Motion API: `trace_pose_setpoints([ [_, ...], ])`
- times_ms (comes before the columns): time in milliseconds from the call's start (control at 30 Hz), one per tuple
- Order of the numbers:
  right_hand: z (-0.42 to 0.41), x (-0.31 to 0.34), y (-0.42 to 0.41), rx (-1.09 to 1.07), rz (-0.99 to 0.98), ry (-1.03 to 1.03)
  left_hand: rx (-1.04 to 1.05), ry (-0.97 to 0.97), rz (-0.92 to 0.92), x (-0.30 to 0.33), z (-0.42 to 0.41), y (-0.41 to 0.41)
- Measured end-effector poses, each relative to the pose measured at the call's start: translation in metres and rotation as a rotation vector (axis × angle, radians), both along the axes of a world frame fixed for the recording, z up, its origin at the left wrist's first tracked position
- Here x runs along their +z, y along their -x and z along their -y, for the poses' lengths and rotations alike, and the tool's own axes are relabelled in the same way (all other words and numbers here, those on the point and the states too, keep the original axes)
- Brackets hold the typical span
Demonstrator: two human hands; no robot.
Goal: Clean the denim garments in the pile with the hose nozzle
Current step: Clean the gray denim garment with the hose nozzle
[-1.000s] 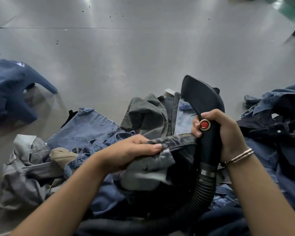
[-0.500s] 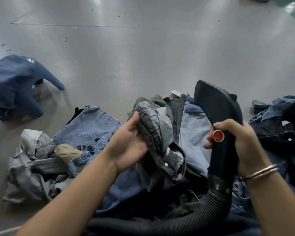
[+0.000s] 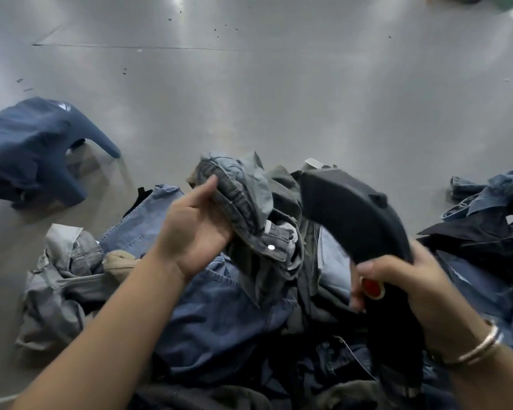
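Denim garments, a mixed blue and grey heap [image 3: 219,315], are lying on the grey floor [image 3: 279,99] at near centre, spreading toward the right edge. Left hand [image 3: 196,229] is clasping a bunched grey-washed denim piece [image 3: 243,202] and holding it above the pile; half a second ago that bunch was sitting lower, and a second ago the same fabric was being pulled out as a flat strip. Right hand [image 3: 403,279] is gripping the black curved plastic hose nozzle [image 3: 350,214] by its handle, fingers wrapped beside the red round button [image 3: 372,287]. Nozzle head has tilted leftward and is now standing just beside the raised bunch; contact cannot be judged through the blur. Reading: the piece is being presented to the nozzle, so one garment is in hand and most of the heap is probably still waiting. Navy blue top [image 3: 33,149] is lying apart at far left, well clear of the pile.
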State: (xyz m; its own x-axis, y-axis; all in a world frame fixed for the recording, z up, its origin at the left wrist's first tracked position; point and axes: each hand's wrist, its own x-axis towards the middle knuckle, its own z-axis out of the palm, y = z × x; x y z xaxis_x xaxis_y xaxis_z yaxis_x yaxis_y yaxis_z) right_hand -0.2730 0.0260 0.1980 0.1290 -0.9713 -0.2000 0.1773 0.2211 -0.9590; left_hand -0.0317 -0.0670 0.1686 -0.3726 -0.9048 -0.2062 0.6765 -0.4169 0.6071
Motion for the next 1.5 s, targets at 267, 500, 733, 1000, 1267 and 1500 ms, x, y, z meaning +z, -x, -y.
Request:
trace_pose_setpoints([
  [267,-0.016,-0.002,-0.034,0.296,-0.309,0.032,-0.067,-0.067,0.035,-0.002,-0.005,0.015],
  [500,-0.013,-0.003,-0.039,0.232,-0.357,0.013,-0.228,-0.083,0.009,-0.01,-0.015,0.022],
  [733,-0.007,0.005,-0.038,0.108,-0.198,0.102,-0.32,-0.136,0.025,-0.019,-0.022,0.032],
  [1000,-0.012,0.007,-0.015,0.133,-0.038,0.02,-0.216,-0.118,-0.003,-0.015,-0.011,0.018],
  [1267,-0.004,-0.014,-0.018,-0.117,-0.145,-0.105,0.307,-0.569,0.411,-0.077,0.019,-0.027],
  [1500,0.01,-0.033,-0.03,-0.203,-0.158,-0.295,0.098,-0.503,1.033,-0.149,-0.006,0.008],
])
